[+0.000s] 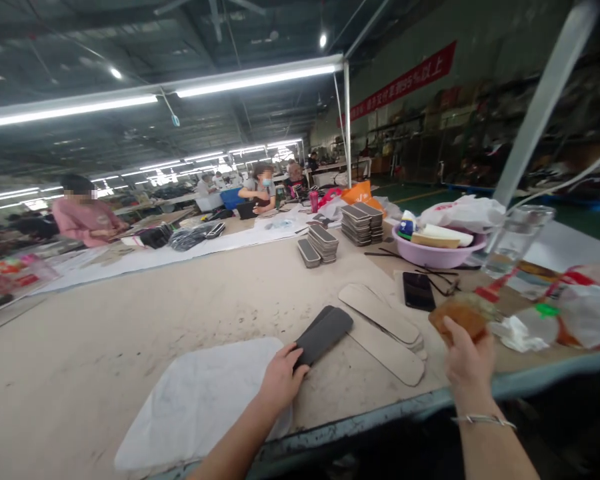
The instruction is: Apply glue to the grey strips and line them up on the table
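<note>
My left hand (283, 377) has its fingers and thumb closed at the near end of a dark grey, round-ended strip (325, 337). A second dark strip shows partly beneath it. White sheet (200, 400) lies under my left wrist and forearm. To the right of the dark strips, several beige strips (387, 347) of similar shape lie overlapped on the table (220, 300). My right hand (467, 363) grips an amber-brown, flat block (460, 319) above the table's right part; its exact kind is unclear.
Stacks of edged strips (320, 245) stand farther back. A black phone (419, 291), glasses (445, 283), a purple basin (437, 252), a clear jug (517, 240) and crumpled tissue (520, 333) crowd the right side. Other people (87, 217) work at tables beyond.
</note>
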`<state>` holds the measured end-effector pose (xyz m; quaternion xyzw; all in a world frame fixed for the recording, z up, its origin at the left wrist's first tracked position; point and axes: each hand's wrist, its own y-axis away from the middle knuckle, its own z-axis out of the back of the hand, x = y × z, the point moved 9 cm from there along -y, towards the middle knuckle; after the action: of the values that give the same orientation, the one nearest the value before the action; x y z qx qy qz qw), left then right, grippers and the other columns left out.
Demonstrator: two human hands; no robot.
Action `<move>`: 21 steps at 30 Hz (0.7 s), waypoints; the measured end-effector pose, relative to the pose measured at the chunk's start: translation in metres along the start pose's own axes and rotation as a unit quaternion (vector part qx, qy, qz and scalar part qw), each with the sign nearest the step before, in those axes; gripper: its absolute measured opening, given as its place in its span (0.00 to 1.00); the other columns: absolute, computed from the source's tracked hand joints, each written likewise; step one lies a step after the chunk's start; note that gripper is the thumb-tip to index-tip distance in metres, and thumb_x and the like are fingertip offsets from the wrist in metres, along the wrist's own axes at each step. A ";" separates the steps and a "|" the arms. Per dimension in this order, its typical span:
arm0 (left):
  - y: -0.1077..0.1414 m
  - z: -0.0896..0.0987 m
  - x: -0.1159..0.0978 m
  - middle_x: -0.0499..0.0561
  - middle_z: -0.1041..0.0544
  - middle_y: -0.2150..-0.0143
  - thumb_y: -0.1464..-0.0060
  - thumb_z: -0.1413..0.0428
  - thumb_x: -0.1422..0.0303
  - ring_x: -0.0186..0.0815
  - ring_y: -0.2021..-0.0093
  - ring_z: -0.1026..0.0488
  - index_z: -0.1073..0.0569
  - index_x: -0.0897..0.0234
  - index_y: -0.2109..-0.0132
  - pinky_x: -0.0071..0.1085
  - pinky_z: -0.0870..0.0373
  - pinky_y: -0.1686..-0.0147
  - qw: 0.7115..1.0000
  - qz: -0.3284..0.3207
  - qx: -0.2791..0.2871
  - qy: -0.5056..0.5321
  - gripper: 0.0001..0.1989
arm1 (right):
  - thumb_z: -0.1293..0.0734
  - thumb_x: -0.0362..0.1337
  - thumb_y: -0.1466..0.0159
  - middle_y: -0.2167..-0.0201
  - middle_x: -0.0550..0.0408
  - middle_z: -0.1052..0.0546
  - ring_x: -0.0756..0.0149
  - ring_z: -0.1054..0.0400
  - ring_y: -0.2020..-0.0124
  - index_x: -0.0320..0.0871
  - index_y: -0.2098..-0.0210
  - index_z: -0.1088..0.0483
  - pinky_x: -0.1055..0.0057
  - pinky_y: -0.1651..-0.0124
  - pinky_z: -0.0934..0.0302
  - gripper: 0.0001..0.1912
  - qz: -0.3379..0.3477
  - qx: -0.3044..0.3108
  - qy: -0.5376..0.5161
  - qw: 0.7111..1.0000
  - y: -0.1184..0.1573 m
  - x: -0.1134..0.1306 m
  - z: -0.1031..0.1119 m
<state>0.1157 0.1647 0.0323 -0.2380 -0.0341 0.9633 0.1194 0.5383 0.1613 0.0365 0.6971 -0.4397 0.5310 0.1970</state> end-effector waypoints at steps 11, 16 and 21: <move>-0.008 0.039 -0.001 0.53 0.22 0.59 0.40 0.53 0.65 0.36 0.58 0.25 0.24 0.63 0.65 0.34 0.29 0.53 0.984 -0.060 -0.168 0.015 0.14 | 0.28 0.37 0.56 0.62 0.58 0.27 0.67 0.31 0.65 0.46 0.59 0.31 0.69 0.67 0.32 0.23 -0.170 0.072 -0.195 0.963 0.039 0.002 -0.022; 0.014 0.056 -0.033 0.52 0.25 0.63 0.40 0.52 0.66 0.34 0.61 0.27 0.27 0.63 0.66 0.32 0.29 0.57 0.970 -0.142 -0.194 0.029 0.11 | 0.28 0.37 0.54 0.64 0.58 0.25 0.67 0.31 0.65 0.46 0.60 0.30 0.69 0.65 0.32 0.21 -0.207 0.089 -0.227 0.947 0.046 -0.005 -0.028; 0.048 0.004 -0.065 0.52 0.25 0.65 0.39 0.55 0.68 0.33 0.63 0.27 0.29 0.63 0.64 0.31 0.28 0.60 0.981 -0.186 -0.024 0.058 0.11 | 0.29 0.37 0.52 0.65 0.60 0.25 0.69 0.30 0.66 0.47 0.61 0.29 0.70 0.65 0.32 0.18 -0.224 0.096 -0.244 0.939 0.049 -0.005 -0.029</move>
<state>0.1592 0.1018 0.0591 -0.2862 -0.0941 0.9076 0.2924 0.4815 0.1590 0.0326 0.9013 -0.2538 0.3264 0.1295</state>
